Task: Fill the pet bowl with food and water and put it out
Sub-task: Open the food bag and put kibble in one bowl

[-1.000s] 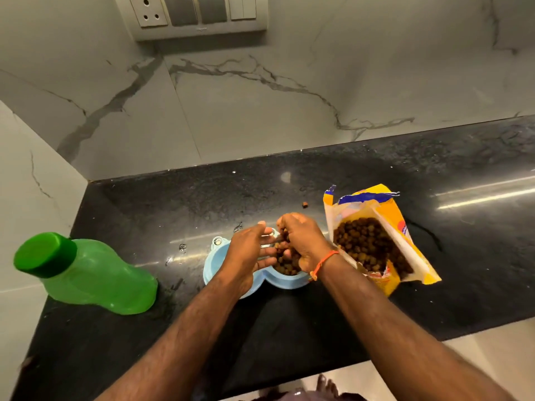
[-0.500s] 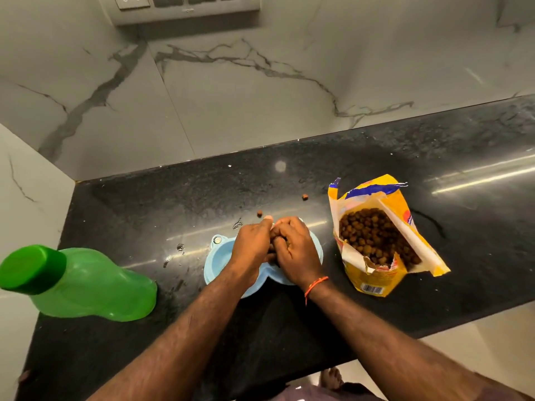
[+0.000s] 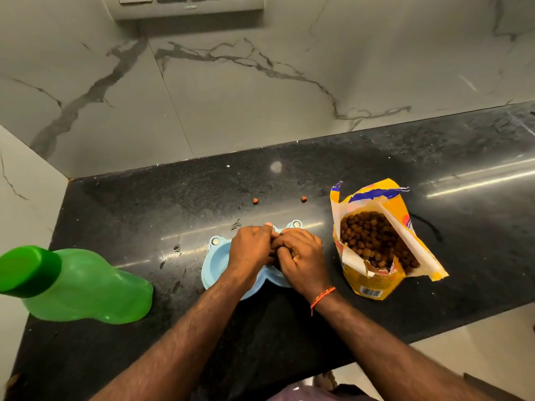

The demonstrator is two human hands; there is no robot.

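Note:
A light blue double pet bowl (image 3: 215, 263) with small ear knobs sits on the black counter (image 3: 289, 183) near its front edge. My left hand (image 3: 251, 247) and my right hand (image 3: 301, 256) lie palm-down, side by side, over the bowl's right half and hide it. A few brown kibble pieces show between the curled fingers of my right hand. The bowl's left compartment looks empty. To the right stands a torn-open yellow kibble bag (image 3: 376, 241), full of brown pellets. A green capped water bottle (image 3: 75, 282) stands at the left.
Two loose kibble pieces (image 3: 303, 199) lie on the counter behind the bowl, with crumbs and smears to the bowl's left. A marble wall rises behind and at the left, with a switch panel (image 3: 188, 7) at the top. The floor shows below the counter's front edge.
Both hands have closed together and flattened over the bowl's right compartment, hiding the kibble that showed before. A second loose piece now lies on the counter. The camera has tilted down.

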